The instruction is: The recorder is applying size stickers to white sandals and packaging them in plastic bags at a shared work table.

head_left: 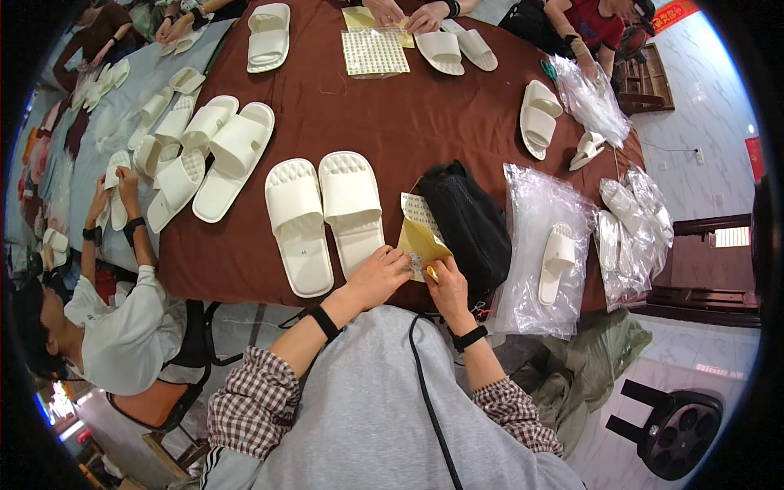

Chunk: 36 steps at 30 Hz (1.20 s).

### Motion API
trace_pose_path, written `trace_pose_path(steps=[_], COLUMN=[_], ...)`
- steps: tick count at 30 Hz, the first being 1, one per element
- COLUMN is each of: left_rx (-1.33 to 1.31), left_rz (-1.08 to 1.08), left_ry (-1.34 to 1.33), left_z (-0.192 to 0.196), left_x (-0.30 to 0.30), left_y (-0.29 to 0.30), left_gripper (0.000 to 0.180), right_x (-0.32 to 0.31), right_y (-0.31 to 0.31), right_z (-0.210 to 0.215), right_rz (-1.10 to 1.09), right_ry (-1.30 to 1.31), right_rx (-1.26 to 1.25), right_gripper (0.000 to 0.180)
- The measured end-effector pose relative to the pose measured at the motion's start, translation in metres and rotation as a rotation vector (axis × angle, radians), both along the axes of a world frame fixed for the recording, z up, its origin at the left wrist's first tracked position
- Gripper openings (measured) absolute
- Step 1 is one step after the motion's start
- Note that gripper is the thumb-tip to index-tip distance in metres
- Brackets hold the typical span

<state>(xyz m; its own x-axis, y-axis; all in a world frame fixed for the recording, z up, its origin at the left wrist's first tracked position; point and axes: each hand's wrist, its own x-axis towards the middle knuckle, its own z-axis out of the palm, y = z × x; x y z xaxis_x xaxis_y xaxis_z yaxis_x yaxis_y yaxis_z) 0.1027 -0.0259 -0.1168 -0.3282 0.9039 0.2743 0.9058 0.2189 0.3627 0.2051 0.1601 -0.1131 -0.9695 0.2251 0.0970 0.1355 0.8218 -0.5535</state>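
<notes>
My left hand and my right hand meet at the near edge of a brown-covered table. Both pinch a yellow backing sheet that carries small clear stickers. The sheet's upper part, dotted white, leans against a black bag. Just left of my left hand lies a pair of white slide slippers, soles down, toes away from me. Each of my wrists wears a black band.
Clear plastic bags, some with a slipper inside, lie right of the black bag. More white slippers are heaped at the left. A person in white sits at my left holding a slipper. Other people's hands work at the far edge beside a sticker sheet.
</notes>
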Motion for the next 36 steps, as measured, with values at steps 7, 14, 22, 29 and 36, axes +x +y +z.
trace_pose_path(steps=[7, 14, 22, 29, 36], left_rx=[-0.056, -0.075, -0.111, -0.088, -0.082], left_rz=[0.009, 0.047, 0.043, 0.024, 0.048], left_ry=[0.091, 0.144, 0.181, 0.178, 0.17], left_z=[-0.013, -0.017, -0.017, -0.017, -0.016], left_x=[0.003, 0.008, 0.01, 0.01, 0.013], left_y=[0.007, 0.006, 0.008, 0.003, 0.002], left_gripper=[0.035, 0.038, 0.037, 0.039, 0.035], right_x=[-0.003, 0.004, 0.004, 0.003, 0.001], right_y=[0.004, 0.002, -0.005, -0.004, 0.005], right_z=[-0.001, 0.006, 0.004, 0.003, 0.001], right_rz=[0.052, 0.108, 0.082, 0.14, 0.114], right_ry=[-0.026, -0.074, -0.05, -0.133, -0.205], right_rx=[0.049, 0.142, 0.192, 0.235, 0.175], right_gripper=[0.022, 0.027, 0.025, 0.031, 0.029])
